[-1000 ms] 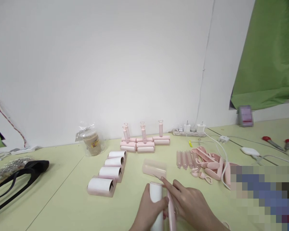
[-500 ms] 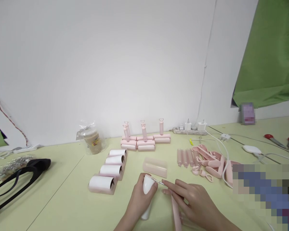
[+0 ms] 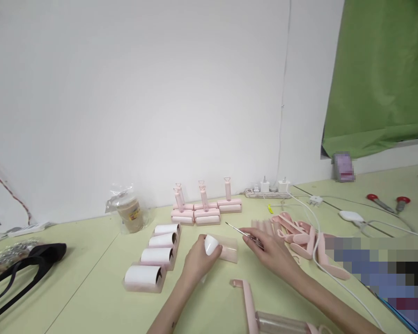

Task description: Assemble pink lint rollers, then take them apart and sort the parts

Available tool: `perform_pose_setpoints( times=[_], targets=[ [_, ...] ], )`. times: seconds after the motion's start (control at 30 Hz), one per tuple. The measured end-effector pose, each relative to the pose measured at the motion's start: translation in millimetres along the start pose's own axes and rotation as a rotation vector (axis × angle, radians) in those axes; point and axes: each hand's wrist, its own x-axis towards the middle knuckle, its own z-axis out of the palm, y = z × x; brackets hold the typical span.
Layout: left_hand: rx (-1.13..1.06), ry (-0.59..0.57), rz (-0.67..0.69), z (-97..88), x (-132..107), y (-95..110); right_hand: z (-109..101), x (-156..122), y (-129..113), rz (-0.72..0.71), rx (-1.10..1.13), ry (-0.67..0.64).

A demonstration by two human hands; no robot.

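Note:
My left hand [image 3: 199, 260] is wrapped round a white sticky-paper roll [image 3: 212, 245], held tilted above the table. In my right hand [image 3: 270, 250] is a thin metal tool [image 3: 235, 228] with a narrow tip, pointing up and left, apart from the roll. A clear pink cover [image 3: 230, 250] lies just behind the left hand, partly hidden by it. Near the front edge rests a pink lint roller handle [image 3: 249, 304] with a clear tube [image 3: 282, 322] attached.
To the left, several white rolls [image 3: 142, 276] sit in clear pink covers. Several pink lint rollers [image 3: 207, 215] stand by the wall. Loose pink handles [image 3: 308, 239], a white cable [image 3: 316, 227] and a power strip [image 3: 264, 192] are at right. A bagged cup [image 3: 130, 215] stands back left.
My right hand has lifted the metal tool away from the roll, up and to the right. My left hand has moved the roll slightly up and left. The pink handle now shows more fully.

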Motion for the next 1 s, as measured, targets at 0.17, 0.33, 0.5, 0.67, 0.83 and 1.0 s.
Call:
perform_pose_setpoints(
  times=[0.17,0.33,0.5,0.67,0.83,1.0],
  targets=[
    [-0.151,0.070,0.230,1.8,18,21,-13,43,-20,0.011,0.596,0.126],
    [-0.335,0.109,0.361,13.1,31,36,1,69,-26,0.002,0.707,0.268],
    [-0.527,0.147,0.388,21.5,35,33,32,62,-7,0.023,0.711,0.080],
    [-0.696,0.245,0.352,26.8,41,26,50,52,4,0.042,0.744,-0.199],
    [-0.817,0.312,0.353,23.9,42,26,58,49,8,0.022,0.730,-0.269],
    [-0.915,0.331,0.384,11.9,32,42,72,46,9,0.068,0.711,-0.196]
  ],
)
